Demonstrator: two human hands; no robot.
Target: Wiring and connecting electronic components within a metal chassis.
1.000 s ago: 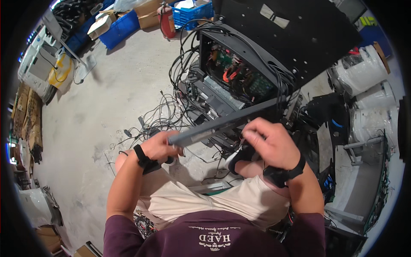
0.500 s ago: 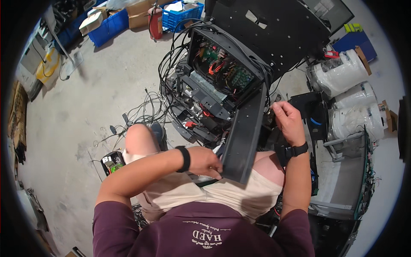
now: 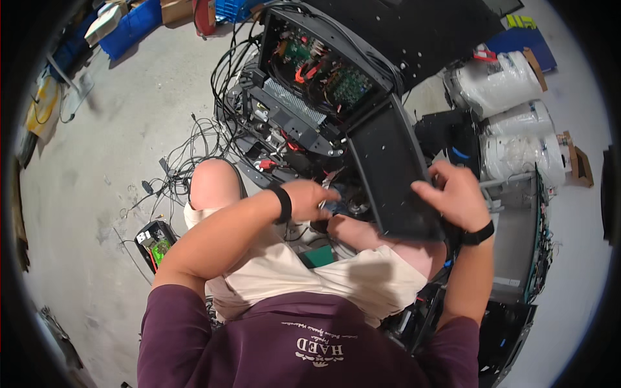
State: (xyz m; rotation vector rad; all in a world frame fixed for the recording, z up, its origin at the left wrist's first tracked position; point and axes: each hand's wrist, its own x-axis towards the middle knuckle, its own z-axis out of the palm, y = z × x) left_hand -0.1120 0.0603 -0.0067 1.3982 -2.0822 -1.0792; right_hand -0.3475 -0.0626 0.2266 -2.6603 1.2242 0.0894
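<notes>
A black, tray-like metal panel (image 3: 394,168) stands swung out to the right from an opened black machine housing (image 3: 310,119). My right hand (image 3: 456,197) is at the panel's right edge, the thumb over its face and the fingers beyond the edge. My left hand (image 3: 310,200), slightly blurred, hovers left of the panel, apart from it. Its fingers are parted and nothing shows between them. Inside the housing, green circuit boards (image 3: 349,87) and red-and-black wiring (image 3: 309,71) lie exposed. A perforated silver plate (image 3: 294,100) runs below them.
Loose black cables (image 3: 187,152) spread over the floor left of the machine. A small black box with green parts (image 3: 155,242) lies by my left leg. White plastic-wrapped cylinders (image 3: 498,81) stand at the right. Blue bins (image 3: 132,29) and a red fire extinguisher (image 3: 204,16) are at the back.
The panel has swung to the right, its face turned more toward me. My left hand has let go of its lower corner. My right hand has moved right and nearer, along the panel's edge.
</notes>
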